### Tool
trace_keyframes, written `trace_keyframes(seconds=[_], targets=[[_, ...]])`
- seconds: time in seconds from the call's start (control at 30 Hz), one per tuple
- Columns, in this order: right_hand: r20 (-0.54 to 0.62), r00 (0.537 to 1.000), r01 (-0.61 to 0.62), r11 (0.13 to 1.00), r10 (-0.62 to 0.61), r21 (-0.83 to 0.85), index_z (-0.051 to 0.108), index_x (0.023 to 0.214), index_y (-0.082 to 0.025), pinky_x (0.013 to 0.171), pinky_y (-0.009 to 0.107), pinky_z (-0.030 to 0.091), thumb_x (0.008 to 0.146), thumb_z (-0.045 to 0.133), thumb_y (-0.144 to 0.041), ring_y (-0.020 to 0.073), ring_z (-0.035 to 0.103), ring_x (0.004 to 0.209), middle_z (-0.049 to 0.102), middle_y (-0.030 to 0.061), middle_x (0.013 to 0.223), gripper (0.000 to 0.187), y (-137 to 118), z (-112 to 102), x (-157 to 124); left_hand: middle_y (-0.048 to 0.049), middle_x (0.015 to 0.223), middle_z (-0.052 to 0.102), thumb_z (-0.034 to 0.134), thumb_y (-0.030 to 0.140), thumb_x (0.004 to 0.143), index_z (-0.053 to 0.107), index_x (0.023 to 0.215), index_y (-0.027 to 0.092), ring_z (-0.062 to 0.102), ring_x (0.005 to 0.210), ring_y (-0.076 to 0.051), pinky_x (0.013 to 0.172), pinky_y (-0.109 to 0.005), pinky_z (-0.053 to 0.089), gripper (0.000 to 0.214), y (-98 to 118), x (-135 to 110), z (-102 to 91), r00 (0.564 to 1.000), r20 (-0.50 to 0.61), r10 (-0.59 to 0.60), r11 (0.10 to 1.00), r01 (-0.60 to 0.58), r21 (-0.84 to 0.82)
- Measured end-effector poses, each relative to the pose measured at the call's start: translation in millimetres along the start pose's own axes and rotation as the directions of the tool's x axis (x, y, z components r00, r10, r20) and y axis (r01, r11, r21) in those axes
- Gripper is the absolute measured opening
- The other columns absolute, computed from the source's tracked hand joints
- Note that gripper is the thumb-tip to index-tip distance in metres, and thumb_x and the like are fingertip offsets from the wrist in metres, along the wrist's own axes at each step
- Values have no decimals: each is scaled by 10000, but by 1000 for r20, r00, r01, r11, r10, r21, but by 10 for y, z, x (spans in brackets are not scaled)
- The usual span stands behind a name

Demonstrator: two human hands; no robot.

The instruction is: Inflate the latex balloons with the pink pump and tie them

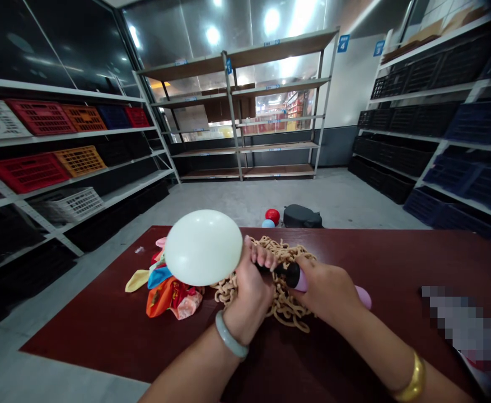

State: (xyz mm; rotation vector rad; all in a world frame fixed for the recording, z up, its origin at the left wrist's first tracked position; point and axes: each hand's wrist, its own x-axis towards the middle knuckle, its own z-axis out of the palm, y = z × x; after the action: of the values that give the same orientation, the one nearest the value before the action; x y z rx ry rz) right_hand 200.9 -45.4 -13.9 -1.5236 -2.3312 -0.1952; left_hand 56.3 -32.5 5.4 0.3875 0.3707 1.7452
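Observation:
A pale mint-white inflated balloon (203,247) bulges out to the left of my left hand (253,277). That hand's fingers are wrapped round the balloon's neck, where the black tip of a hand pump meets it. My right hand (327,286) grips the balloon pump (302,281), whose lilac body shows on both sides of the fist. Where neck and nozzle join is hidden by the fingers. Under both hands lies a heap of tan knotted cord (289,316). To its left is a pile of limp cloth-like or rubber pieces (161,296) in orange, blue, yellow and pink.
The dark red table (102,336) fills the foreground. At its right edge lies a blurred-out item (466,324). Beyond the far edge are a red balloon (272,215), a light blue one (267,223) and a dark bag (302,216). Shelves with crates (39,117) line the sides.

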Motion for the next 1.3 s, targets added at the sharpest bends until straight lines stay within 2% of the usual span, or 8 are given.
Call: trace_keyframes(seconds=[0.17, 0.37, 0.47, 0.63, 0.73, 0.9, 1.1, 1.3], targets=[[8, 1000, -8, 1000, 8, 23, 547, 1080, -216, 611, 321, 401, 760, 595, -420, 248, 666, 793, 700, 56, 935, 382, -49, 17, 6, 49, 478, 316, 590, 355, 868, 372, 585, 181, 353, 434, -89, 473, -254, 313, 397, -152, -93, 13, 999, 14, -30, 999, 30, 30], [73, 997, -23, 999, 20, 38, 553, 1011, -228, 588, 318, 378, 781, 560, -446, 244, 665, 770, 698, 51, 886, 317, -34, 37, 31, 53, 456, 299, 614, 416, 841, 321, 560, 188, 327, 399, -85, 429, -250, 271, 466, -86, 58, -69, 996, -18, -83, 995, 84, 61], [99, 995, -37, 998, 32, 54, 552, 1002, -236, 587, 311, 369, 789, 553, -459, 239, 668, 781, 699, 46, 883, 308, -18, 25, 48, 66, 443, 271, 630, 399, 833, 286, 560, 191, 286, 374, -72, 403, -237, 231, 486, 144, 220, -115, 999, -18, -38, 997, 39, 68], [109, 993, -47, 997, 40, 55, 554, 956, -240, 589, 309, 357, 801, 537, -499, 238, 665, 780, 697, 44, 908, 302, 41, -26, 60, 82, 421, 230, 599, 276, 854, 247, 580, 194, 248, 345, -64, 388, -224, 206, 453, 728, 449, -167, 995, -26, 100, 995, -99, 19], [120, 992, -54, 998, 48, 42, 560, 944, -244, 584, 309, 347, 798, 525, -539, 240, 663, 752, 699, 46, 878, 332, 114, -60, 65, 79, 421, 233, 565, 235, 862, 237, 583, 195, 255, 348, -67, 388, -221, 206, 433, 842, 475, -172, 991, -20, 131, 991, -131, -19], [131, 991, -33, 998, 26, 51, 564, 1005, -255, 580, 303, 339, 753, 581, -505, 246, 670, 758, 711, 28, 863, 355, 206, -76, 81, 79, 441, 252, 590, 271, 858, 271, 588, 192, 267, 366, -65, 402, -220, 232, 425, 493, 417, -179, 995, -39, 90, 994, -92, -63], [175, 983, -67, 995, 54, 70, 565, 970, -241, 571, 305, 346, 734, 588, -475, 252, 674, 740, 710, 44, 830, 334, 71, -42, 62, 59, 479, 301, 631, 377, 837, 322, 584, 182, 310, 407, -70, 422, -228, 251, 444, -63, 157, -132, 998, -2, -63, 998, 63, 6], [175, 983, -67, 993, 48, 102, 569, 989, -234, 580, 304, 361, 725, 591, -432, 255, 677, 758, 708, 49, 847, 331, -23, -63, 45, 55, 475, 312, 638, 469, 813, 337, 585, 182, 332, 417, -77, 442, -236, 286, 474, -206, -21, -49, 995, -16, -98, 992, 99, 73]])
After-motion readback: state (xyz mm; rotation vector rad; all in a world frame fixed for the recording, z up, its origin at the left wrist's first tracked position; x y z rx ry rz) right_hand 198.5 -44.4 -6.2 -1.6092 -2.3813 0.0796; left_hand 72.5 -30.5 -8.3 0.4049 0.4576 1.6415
